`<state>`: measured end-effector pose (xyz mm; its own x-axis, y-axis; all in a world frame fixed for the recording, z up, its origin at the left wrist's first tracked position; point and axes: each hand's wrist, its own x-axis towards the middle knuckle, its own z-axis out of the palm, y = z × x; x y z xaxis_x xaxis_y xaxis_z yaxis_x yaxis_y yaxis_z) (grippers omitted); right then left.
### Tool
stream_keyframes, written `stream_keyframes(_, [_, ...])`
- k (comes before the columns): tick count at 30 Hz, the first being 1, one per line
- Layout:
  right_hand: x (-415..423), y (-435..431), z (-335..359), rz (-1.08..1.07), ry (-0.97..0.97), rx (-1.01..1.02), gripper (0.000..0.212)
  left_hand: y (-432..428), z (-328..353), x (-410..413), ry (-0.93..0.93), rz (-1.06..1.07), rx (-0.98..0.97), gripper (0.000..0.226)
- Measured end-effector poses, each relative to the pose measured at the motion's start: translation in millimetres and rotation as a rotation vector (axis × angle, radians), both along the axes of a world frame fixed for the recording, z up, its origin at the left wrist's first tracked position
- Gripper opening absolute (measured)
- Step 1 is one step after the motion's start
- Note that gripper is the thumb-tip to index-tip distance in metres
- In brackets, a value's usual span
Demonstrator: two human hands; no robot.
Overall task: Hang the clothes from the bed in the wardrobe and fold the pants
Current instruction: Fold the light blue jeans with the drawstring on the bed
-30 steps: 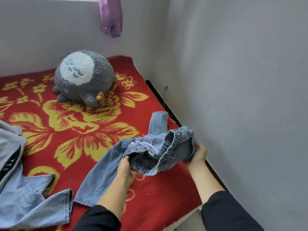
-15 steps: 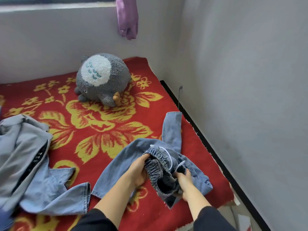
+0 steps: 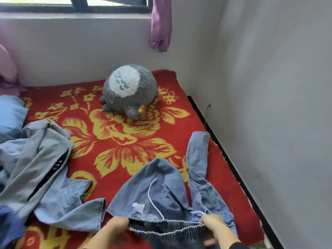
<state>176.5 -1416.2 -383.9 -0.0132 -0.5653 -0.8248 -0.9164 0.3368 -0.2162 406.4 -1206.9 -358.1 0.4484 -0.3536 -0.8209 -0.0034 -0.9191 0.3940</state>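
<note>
Left hand, right hand: fists around pants waistband.

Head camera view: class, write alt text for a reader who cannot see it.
The left hand and right hand grip the elastic waistband of blue denim pants, held taut between them above a red floral blanket. A heap of other clothes lies at the left; a grey plush toy sits near the far wall.

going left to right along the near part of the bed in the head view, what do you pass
grey jacket → left hand → pants, waistband held between the hands → right hand → wall
</note>
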Motion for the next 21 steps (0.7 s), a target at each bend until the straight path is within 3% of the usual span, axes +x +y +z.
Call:
stream_keyframes(1, [14, -5, 0, 0.009, -0.033, -0.013, 0.014, -6, 4, 4, -0.008, 0.043, 0.006, 0.023])
stream_keyframes(2, [34, -12, 10, -0.026, -0.107, -0.002, 0.007, -18, 12, 6, 0.070, 0.185, 0.068, 0.058])
stream_keyframes(3, [56, -24, 25, -0.077, -0.213, -0.026, 0.005, -28, 20, 19, 0.177, 0.333, 0.053, 0.039])
stream_keyframes(4, [81, -41, 41, -0.115, -0.330, -0.079, 0.013, -43, 33, 35, 0.238, 0.533, -0.080, 0.030])
stream_keyframes(5, [107, -63, 63, -0.177, -0.452, -0.143, 0.013, -59, 48, 61, 0.229, 0.598, -0.173, 0.021])
stream_keyframes(6, [135, -86, 90, -0.248, -0.595, -0.192, 0.012, -80, 70, 89, 0.152, 0.642, -0.310, 0.013])
stream_keyframes(8, [188, -130, 156, -0.245, -0.884, -0.294, 0.019, -126, 128, 146, -0.031, 0.674, -0.592, 0.023])
stream_keyframes(10, [228, -156, 221, -0.217, -1.152, -0.543, 0.007, -159, 197, 187, -0.253, 0.668, -0.889, 0.031])
stream_keyframes(12, [250, -162, 273, -0.174, -1.282, -0.873, 0.010, -169, 253, 205, -0.449, 0.692, -1.155, 0.032])
stream_keyframes(14, [257, -158, 293, -0.110, -1.318, -1.050, 0.014, -159, 274, 205, -0.605, 0.679, -1.292, 0.027])
stream_keyframes(17, [247, -145, 250, -0.056, -1.173, -0.944, 0.012, -124, 229, 189, -0.682, 0.596, -1.090, 0.023])
stream_keyframes(21, [192, -114, 129, 0.040, -0.728, -0.646, 0.025, -59, 97, 137, -0.632, 0.291, -0.403, 0.020])
